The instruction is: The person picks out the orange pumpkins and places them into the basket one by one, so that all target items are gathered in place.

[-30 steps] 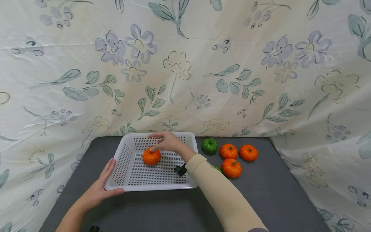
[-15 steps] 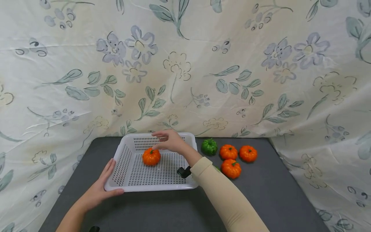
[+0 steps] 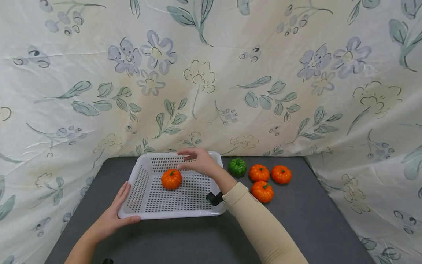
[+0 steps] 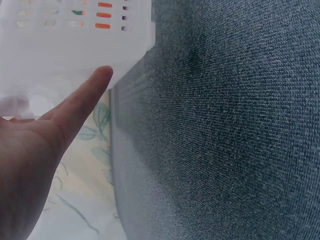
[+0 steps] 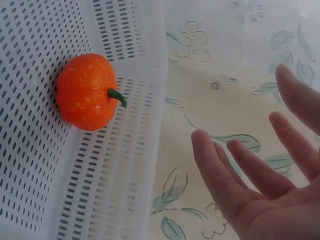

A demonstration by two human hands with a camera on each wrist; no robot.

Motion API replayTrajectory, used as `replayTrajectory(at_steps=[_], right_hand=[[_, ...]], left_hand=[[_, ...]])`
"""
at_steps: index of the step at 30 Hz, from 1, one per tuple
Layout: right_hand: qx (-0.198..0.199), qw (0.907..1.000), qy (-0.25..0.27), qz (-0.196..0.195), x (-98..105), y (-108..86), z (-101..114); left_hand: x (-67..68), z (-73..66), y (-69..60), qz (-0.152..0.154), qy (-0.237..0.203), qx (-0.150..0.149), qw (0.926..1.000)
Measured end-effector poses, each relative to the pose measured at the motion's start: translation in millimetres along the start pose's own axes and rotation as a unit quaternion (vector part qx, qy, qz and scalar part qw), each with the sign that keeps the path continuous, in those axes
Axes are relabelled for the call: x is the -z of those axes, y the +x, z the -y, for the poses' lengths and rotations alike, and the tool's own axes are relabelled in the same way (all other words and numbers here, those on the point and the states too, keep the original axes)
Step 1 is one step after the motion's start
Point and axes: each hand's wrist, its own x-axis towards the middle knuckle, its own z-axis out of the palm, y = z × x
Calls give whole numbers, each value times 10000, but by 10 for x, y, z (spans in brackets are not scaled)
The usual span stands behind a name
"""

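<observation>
An orange pumpkin (image 3: 171, 179) (image 5: 87, 92) with a green stem sits inside the white perforated basket (image 3: 178, 213) (image 5: 159, 100), left of its middle. My right hand (image 3: 201, 161) (image 5: 265, 195) is above the basket's back right part, beside the pumpkin and apart from it, fingers spread and holding nothing. At the basket's front left corner, my left hand (image 3: 110, 216) (image 4: 45, 135) rests with its fingers along the left side and its straight thumb against the front wall.
Right of the basket, three orange pumpkins (image 3: 281, 174) and a green one (image 3: 237, 167) stand on the dark table (image 3: 310, 220). A flowered cloth (image 3: 217, 73) hangs behind and beside the table. A black wrist camera (image 3: 214, 198) is near my right sleeve.
My right hand has moved to the right, away from the pumpkin in the basket, which stays in place. The left hand keeps its place at the basket's corner.
</observation>
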Motion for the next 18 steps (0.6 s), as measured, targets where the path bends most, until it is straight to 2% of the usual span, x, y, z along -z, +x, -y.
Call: replayTrajectory(at_steps=[6, 11, 18], right_hand=[[171, 9998, 109, -18, 52, -97, 34], [261, 9996, 98, -93, 62, -187, 51], [166, 9993, 128, -294, 78, -352, 18]], left_hand=[[13, 17, -11, 27, -120, -7, 9999], [23, 42, -39, 7, -17, -94, 10000], [40, 65, -54, 63, -53, -90, 9999]])
